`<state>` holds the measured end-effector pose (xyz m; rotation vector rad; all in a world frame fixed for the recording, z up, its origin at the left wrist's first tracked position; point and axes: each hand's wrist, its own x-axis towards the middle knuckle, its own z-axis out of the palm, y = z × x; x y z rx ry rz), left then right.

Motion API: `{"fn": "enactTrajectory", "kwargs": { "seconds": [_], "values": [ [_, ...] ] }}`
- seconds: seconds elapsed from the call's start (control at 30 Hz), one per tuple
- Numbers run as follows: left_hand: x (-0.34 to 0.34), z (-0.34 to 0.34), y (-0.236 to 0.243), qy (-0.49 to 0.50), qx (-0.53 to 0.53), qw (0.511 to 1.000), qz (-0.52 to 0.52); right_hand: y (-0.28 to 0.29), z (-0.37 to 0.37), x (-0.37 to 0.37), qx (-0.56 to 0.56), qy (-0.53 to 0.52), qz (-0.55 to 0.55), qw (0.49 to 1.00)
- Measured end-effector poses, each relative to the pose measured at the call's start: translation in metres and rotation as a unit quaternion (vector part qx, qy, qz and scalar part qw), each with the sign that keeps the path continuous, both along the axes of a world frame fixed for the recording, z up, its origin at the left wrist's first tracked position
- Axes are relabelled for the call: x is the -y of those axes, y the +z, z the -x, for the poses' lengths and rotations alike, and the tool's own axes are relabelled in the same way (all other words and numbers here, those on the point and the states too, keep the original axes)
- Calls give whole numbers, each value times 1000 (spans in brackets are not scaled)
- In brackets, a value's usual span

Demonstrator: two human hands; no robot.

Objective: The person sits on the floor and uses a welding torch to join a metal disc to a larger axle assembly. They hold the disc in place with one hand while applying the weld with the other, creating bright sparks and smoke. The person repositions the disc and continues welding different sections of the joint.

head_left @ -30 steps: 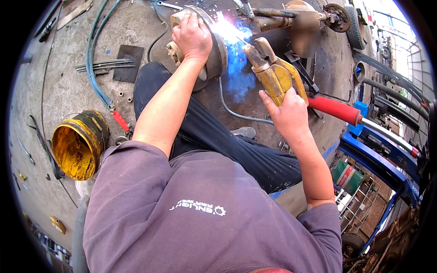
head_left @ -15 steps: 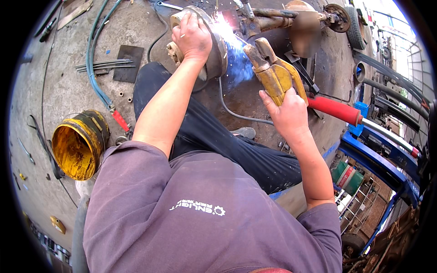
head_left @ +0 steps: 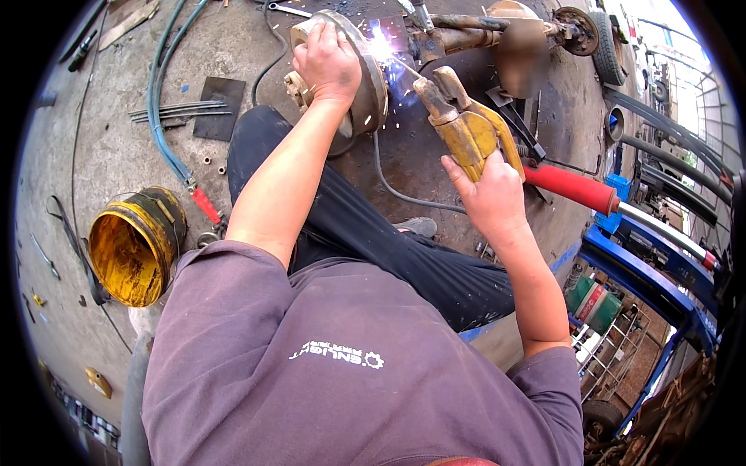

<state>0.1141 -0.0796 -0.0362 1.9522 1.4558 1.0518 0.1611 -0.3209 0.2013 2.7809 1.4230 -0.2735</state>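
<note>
Stained grey concrete floor point(head_left: 116, 155) spreads all round, a yellow-smeared bucket point(head_left: 177, 217) off left, a blue metal frame point(head_left: 639, 273) away right! The left hand point(head_left: 328, 64) lies over the round metal drum point(head_left: 376, 89), fingers close together, any grip impossible to tell; the right hand point(head_left: 496, 194) wraps round a yellow electrode holder point(head_left: 471, 136), its rod point(head_left: 408, 68) reaching toward the drum's far side. White glare point(head_left: 380, 49) swallows the rod's tip, and a blurred patch hides part of the rusty axle point(head_left: 458, 39).

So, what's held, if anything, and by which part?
Right hand: worn yellow electrode holder, by its handle. Left hand: lying on round brownish metal drum; grip unclear.
</note>
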Motion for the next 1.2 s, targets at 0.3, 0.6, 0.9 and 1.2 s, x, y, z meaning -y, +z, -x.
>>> {"fn": "enactTrajectory", "kwargs": {
  "seconds": [0.3, 0.6, 0.9, 1.2],
  "values": [
    [0, 0, 0, -1, -6, 1000, -3, -2, 0, 2, 6, 8, 4, 1000],
    [0, 1, 3, -5, -1, 1000, 8, -3, 0, 3, 4, 6, -5, 1000],
    [-1, 0, 0, -3, -7, 1000, -4, -7, -3, 7, -2, 13, -12, 1000],
    [0, 3, 8, -2, -25, 1000, 1, -7, -2, 9, 4, 10, -6, 1000]
  ]
}}
